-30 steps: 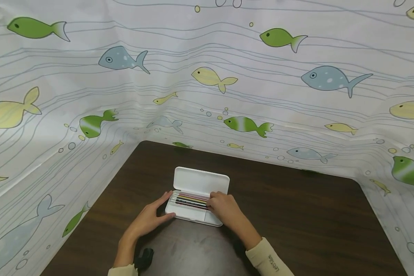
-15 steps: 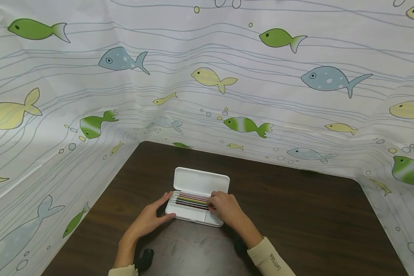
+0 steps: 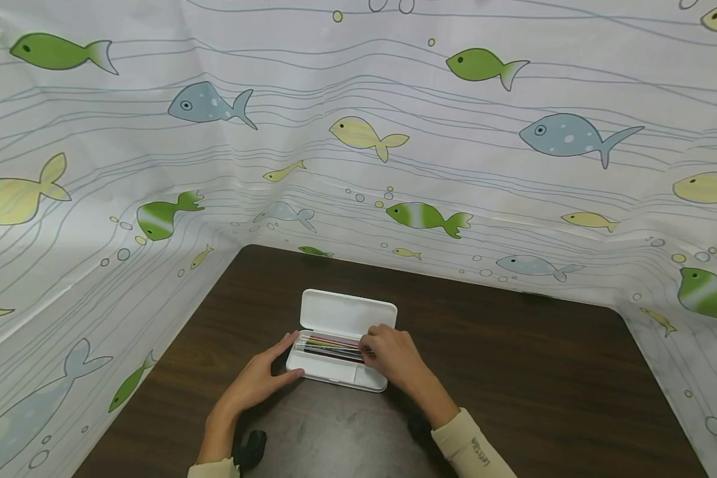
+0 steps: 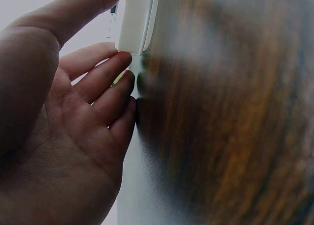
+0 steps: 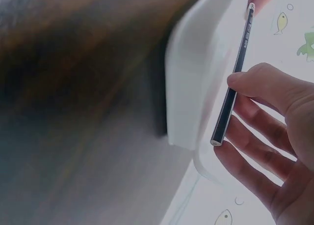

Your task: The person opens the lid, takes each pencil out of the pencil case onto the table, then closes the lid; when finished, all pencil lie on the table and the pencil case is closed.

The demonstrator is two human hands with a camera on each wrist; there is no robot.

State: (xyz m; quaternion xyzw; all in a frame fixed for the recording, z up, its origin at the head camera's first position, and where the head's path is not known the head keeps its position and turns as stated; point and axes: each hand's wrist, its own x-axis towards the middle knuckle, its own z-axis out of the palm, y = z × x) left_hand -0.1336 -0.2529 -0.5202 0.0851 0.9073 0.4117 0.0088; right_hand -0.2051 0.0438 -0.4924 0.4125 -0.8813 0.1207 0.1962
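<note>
One slender, straight black pencil point(image 5: 239, 55) with pale printed lettering and whitish ends was pinched between the thumb and fingers of the right hand point(image 3: 393, 353), over the rear compartment of one open, rectangular white case point(image 3: 327, 367). Several coloured pencils point(image 3: 324, 353) (overlapped, so an exact count could not be made) were seen in that compartment. The case's left end was touched by the left hand point(image 3: 259, 378), fingers extended.
</note>
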